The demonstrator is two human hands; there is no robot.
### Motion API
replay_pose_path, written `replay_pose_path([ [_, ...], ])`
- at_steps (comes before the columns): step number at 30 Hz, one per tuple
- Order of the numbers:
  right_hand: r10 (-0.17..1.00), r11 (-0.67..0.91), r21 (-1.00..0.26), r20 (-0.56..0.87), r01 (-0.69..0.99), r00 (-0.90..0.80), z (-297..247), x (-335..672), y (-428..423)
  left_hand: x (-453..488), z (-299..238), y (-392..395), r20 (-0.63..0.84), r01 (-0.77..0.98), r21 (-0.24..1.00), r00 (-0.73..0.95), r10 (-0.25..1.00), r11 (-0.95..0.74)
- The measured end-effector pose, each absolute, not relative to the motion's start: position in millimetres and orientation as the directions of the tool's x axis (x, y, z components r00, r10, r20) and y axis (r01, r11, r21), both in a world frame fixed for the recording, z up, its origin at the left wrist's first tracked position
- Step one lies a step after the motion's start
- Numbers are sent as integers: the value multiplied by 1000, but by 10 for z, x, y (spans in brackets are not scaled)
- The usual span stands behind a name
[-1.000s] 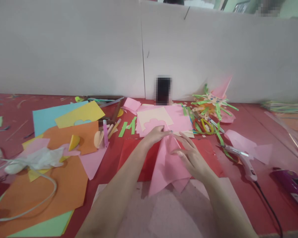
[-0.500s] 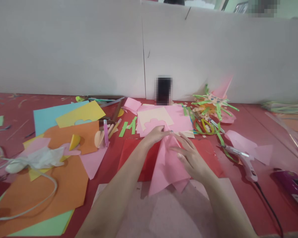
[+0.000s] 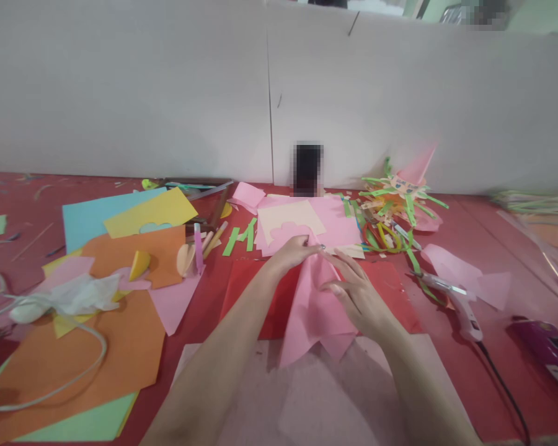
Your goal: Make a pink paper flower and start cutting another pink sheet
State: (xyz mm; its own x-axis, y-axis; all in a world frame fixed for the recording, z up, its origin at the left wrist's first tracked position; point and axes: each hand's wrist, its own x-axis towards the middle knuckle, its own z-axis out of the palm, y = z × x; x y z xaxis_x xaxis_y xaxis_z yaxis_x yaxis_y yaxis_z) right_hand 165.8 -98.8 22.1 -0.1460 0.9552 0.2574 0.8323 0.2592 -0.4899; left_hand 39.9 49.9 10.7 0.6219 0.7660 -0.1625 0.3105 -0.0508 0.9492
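A folded pink paper sheet point(image 3: 314, 310) lies on a red sheet point(image 3: 255, 291) in front of me. My left hand point(image 3: 292, 253) pinches the top corner of the pink paper with closed fingertips. Flat on its right side rests my right hand point(image 3: 356, 294), fingers stretched out and pressing down. More pink and cream sheets point(image 3: 307, 223) lie just beyond the hands.
Orange point(image 3: 97, 347), yellow point(image 3: 149, 214) and blue point(image 3: 86, 217) sheets cover the left. Pencils point(image 3: 209, 238) and green strips point(image 3: 242, 238) lie at the middle. A glue gun point(image 3: 460, 310) with cord sits right, beside a purple device point(image 3: 546, 347). A paper craft pile point(image 3: 395, 198) stands by the white wall point(image 3: 167, 93).
My right hand's fingers have shifted slightly over the pink paper, smoothing it. The left hand keeps its pinch at the top corner.
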Motion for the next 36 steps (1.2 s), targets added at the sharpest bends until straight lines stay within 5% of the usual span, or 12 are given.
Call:
replay_pose_path([
  [23, 962, 214, -471, 256, 856, -100, 168, 1683, -969, 394, 32, 523, -112, 274, 956, 670, 734, -105],
  [28, 955, 242, -557, 281, 794, -94, 195, 1671, -983, 390, 75, 519, -139, 315, 944, 644, 752, -95],
  [32, 891, 235, -717, 429, 656, 149, 241, 1678, -995, 373, 190, 505, -187, 286, 958, 655, 732, -11],
  [36, 643, 172, -825, 508, 538, 573, 253, 1726, -982, 351, 306, 510, -129, 86, 992, 594, 794, 97],
])
